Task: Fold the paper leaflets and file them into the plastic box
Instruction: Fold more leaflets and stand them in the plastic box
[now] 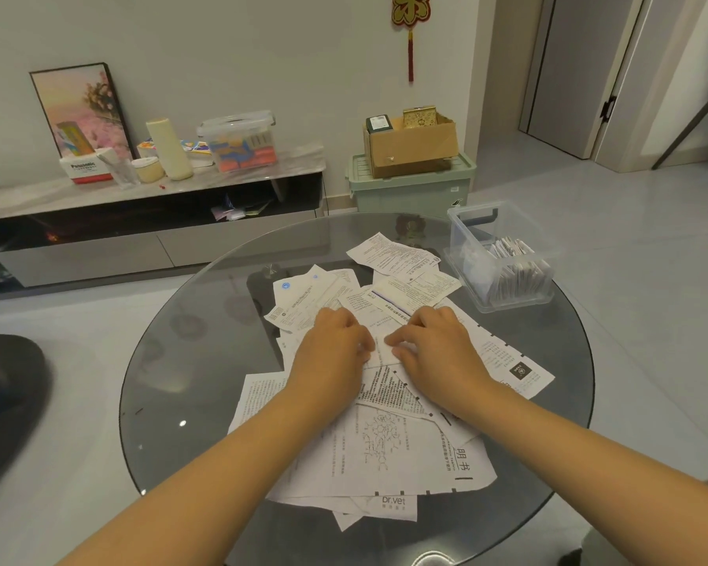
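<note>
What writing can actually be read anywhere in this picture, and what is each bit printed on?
"Panasonic": white and red carton on the low cabinet.
"Dr.Vet": bottom leaflet at the table's near edge.
"明书": large characters on a leaflet by the right forearm.
Fine print on the other leaflets: too small to read.
Red and gold wall ornament: one character, cut off at the top.

A small folded leaflet [379,353] lies flat between the fingers [397,339] of both hands, pressed onto a loose heap of printed white leaflets [389,435] spread under them. Beyond the fingers, to the right, a clear plastic box [503,288] holds folded leaflets standing on edge.
</note>
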